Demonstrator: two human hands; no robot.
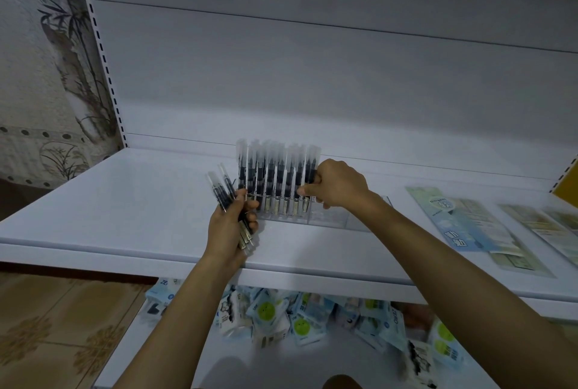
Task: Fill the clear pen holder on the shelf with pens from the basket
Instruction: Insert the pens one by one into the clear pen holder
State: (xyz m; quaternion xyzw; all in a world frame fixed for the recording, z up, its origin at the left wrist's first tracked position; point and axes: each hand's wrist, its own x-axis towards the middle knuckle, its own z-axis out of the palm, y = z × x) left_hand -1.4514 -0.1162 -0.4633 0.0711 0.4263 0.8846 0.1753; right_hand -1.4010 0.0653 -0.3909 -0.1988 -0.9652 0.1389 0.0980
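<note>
Rightmost pen (310, 167) in right grip (339, 183), spare pens (220, 190) in left grip (228, 226)

Dim, bluish light falls evenly on the white shelf (109, 201) — soft shadows, wide-angle bending at the edges, packets (300, 320) below blurred.

A white shelf (125, 207) carries a clear pen holder (331, 218) standing near its middle, with a row of pens (278, 169) upright in it. Toward the right edge lie flat printed packets (469, 223) side by side. The lower shelf (194, 357) bears a heap of small packets (300, 323)
</note>
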